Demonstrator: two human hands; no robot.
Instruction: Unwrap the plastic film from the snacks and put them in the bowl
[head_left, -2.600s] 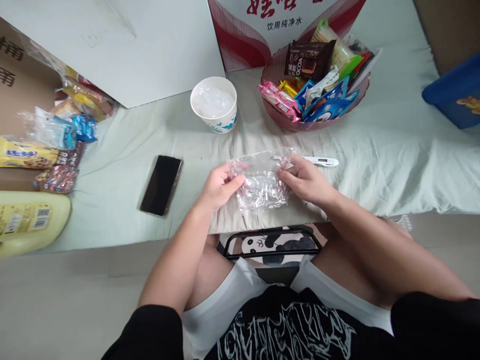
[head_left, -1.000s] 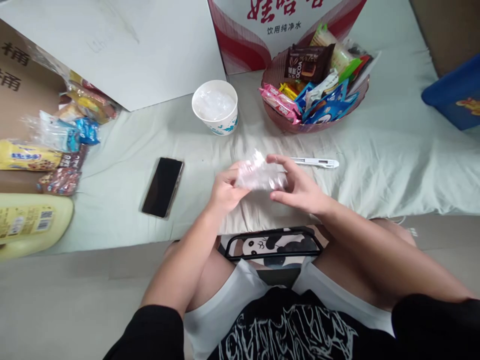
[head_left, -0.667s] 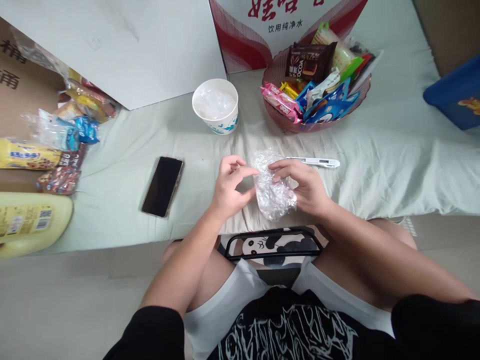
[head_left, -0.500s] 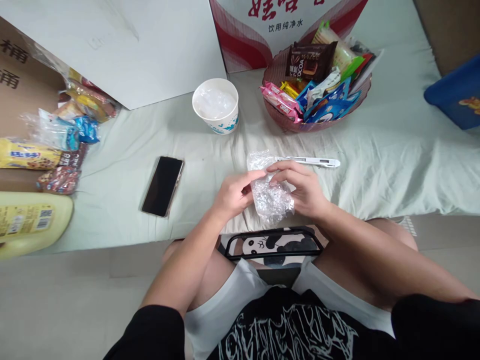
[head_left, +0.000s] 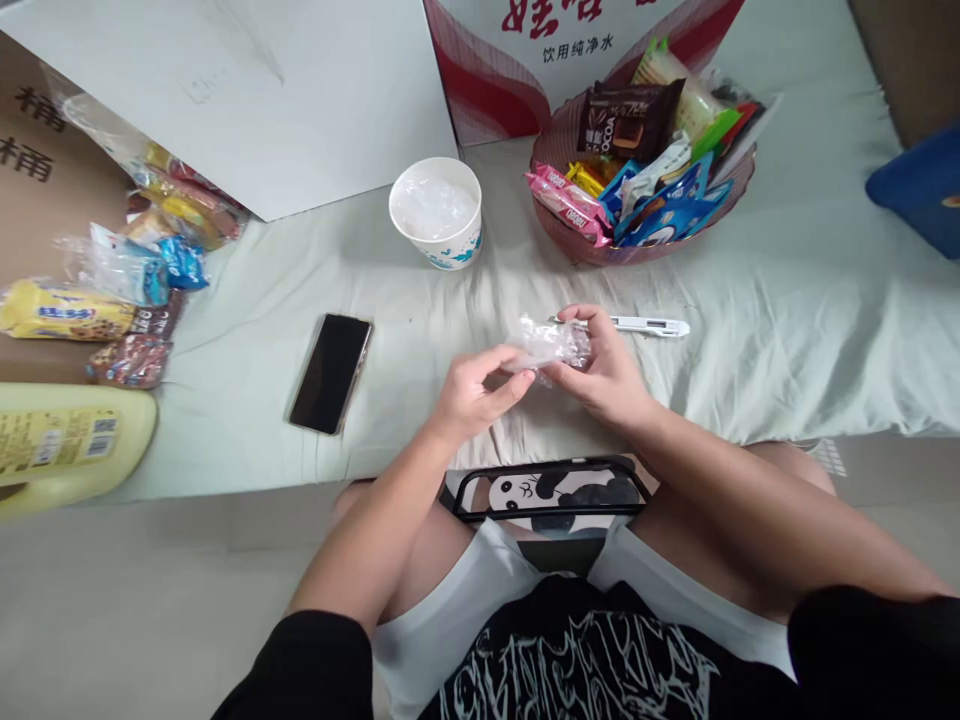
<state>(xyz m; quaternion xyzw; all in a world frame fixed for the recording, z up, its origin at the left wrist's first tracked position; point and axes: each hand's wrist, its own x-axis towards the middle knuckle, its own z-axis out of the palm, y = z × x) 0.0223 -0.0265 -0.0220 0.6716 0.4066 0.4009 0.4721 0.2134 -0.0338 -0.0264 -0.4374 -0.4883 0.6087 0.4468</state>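
Observation:
Between my hands, just above the pale green cloth (head_left: 420, 330), is a crumpled clear plastic wrapper (head_left: 551, 342). My left hand (head_left: 480, 392) pinches its left edge between thumb and fingers. Around its right side my right hand (head_left: 604, 370) is closed, thumb below and fingers above. Just beyond the right hand lies a white utility knife (head_left: 652, 326), its left end partly hidden by the fingers. A paper cup (head_left: 442, 250) with clear plastic inside stands behind the wrapper.
A pinkish bowl (head_left: 585, 250) of packaged snacks stands at the back right, before a red and white carton (head_left: 491, 100). A phone (head_left: 331, 374) lies to the left. Further left are snack packets (head_left: 67, 308) and a yellow jug (head_left: 75, 440). A blue container (head_left: 919, 190) is at far right.
The plastic wrapper has gone from spread out to bunched into a smaller bundle. My right hand has turned to grip it, and my left thumb now shows on its near edge.

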